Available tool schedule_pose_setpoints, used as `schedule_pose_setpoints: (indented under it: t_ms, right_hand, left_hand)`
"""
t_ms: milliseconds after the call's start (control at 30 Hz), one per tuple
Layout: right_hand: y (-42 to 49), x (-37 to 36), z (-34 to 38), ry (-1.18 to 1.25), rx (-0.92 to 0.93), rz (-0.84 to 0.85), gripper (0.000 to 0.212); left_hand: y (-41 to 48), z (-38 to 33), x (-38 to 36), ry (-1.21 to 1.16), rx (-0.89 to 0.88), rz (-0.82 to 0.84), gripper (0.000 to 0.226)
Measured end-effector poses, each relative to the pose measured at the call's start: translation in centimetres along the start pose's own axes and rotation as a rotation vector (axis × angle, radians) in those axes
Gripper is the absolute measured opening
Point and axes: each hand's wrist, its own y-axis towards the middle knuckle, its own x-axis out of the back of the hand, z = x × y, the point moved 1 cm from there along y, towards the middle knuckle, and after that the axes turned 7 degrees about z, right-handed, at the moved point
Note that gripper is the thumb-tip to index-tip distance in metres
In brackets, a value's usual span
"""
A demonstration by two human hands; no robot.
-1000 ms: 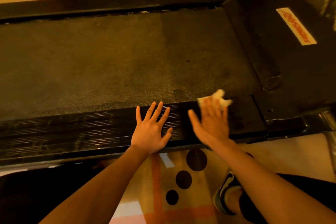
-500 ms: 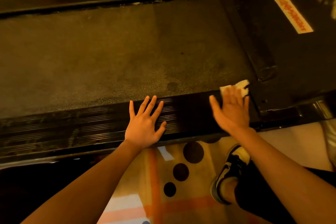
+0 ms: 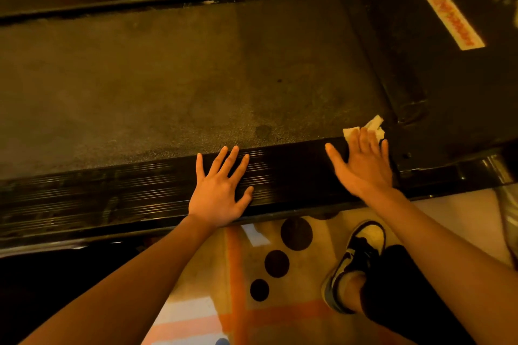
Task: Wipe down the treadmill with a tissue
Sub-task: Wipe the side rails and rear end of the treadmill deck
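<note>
Right hand (image 3: 361,165) has slid the crumpled white tissue (image 3: 372,124) to the right end of the treadmill's black ribbed side rail (image 3: 112,193), fingers flat, pressing it. Left hand (image 3: 218,190) flat, empty, braced mid-rail. Rail's left stretch and dusty grey belt (image 3: 168,78) beyond look unwiped.

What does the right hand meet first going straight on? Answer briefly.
Past the tissue it presses, the right hand would slide onto the belt, then probably meet the raised cover edge; depth is unclear.

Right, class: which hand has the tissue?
The right hand: its fingers press the tissue onto the treadmill; the left hand lies flat, with no tissue.
</note>
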Motion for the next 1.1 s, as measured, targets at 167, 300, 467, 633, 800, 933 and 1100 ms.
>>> schedule_pose_setpoints:
  t_ms: [167,300,467,633,800,933,1100]
  right_hand:
    - [-5.9,-3.8,0.9,-0.105,0.129,-0.042,0.106]
    - [-0.8,-0.9,-0.6,0.007,-0.021,-0.059,0.117]
    - [-2.4,-2.6,7.0,0.065,0.125,-0.009,0.117]
    - [-2.6,-2.3,4.4,-0.105,0.306,-0.020,0.104]
    - [-0.3,-0.4,-1.9,-0.014,-0.039,-0.078,0.118]
    - [-1.8,-1.9,4.0,0.075,0.048,-0.043,0.118]
    - [-5.4,-3.8,2.6,-0.128,0.266,-0.036,0.109]
  left_hand:
    - [0.1,0.0,0.0,0.000,0.000,0.001,0.074]
    - [0.0,0.0,0.0,0.000,0.006,-0.002,0.073]
    - [0.0,-0.1,0.1,-0.001,0.011,0.011,0.074]
    - [0.0,-0.1,0.1,0.004,0.007,0.004,0.074]
    - [0.0,-0.1,0.1,0.002,0.009,0.009,0.074]
    - [0.0,-0.2,0.2,0.003,0.018,0.019,0.074]
    - [-0.1,-0.3,0.2,-0.004,0.011,0.002,0.075]
